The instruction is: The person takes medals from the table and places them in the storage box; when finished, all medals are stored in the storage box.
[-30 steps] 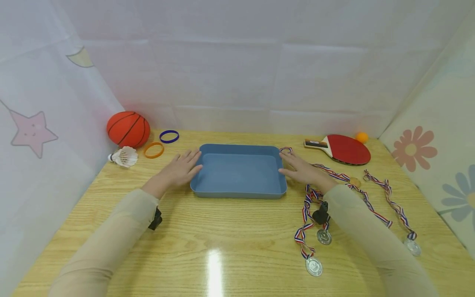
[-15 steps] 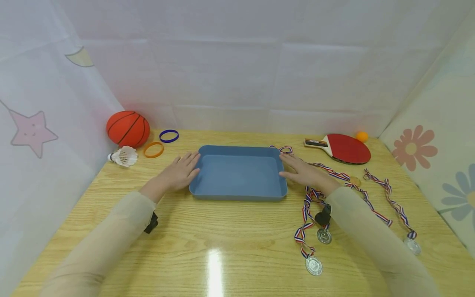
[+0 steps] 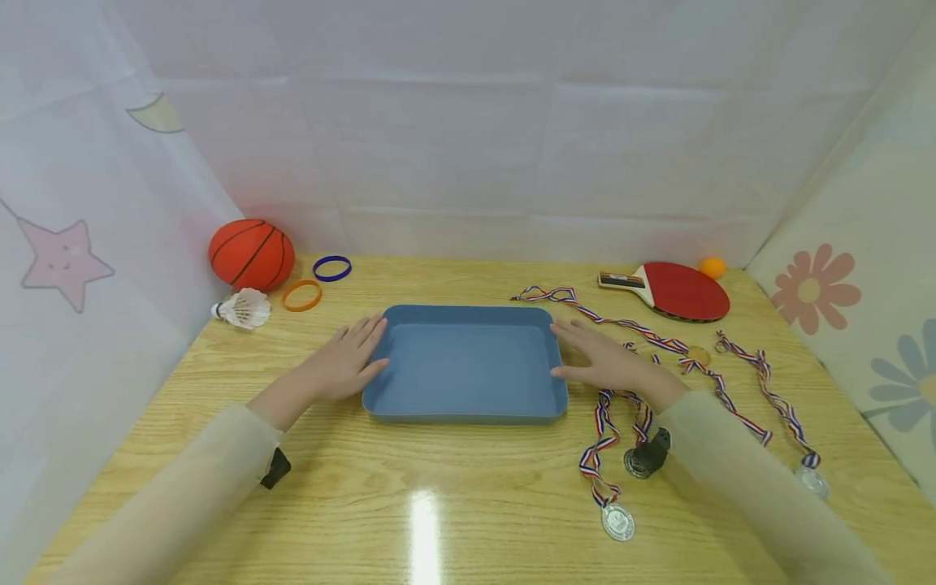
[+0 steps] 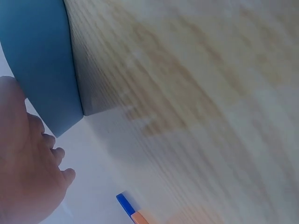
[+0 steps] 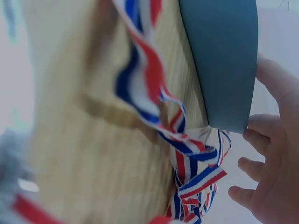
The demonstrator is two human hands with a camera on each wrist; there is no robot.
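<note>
Tray (image 3: pixel 464 366) sitting on desk (image 3: pixel 351 508), centre. Left hand (image 3: pixel 342 363) and right hand (image 3: pixel 605 359) touching its left and right walls, fingers extending, gripping nothing. Tray seeming light, stiff, smooth; both side walls offering hold.

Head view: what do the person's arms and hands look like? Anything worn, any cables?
Left sleeve and right sleeve are long, plain, pale cream, reaching about the wrists; no markings visible. A small, blocky black device shows at each wrist: left device, right device. Left hand and right hand are bare, without gloves. No cables visible.
</note>
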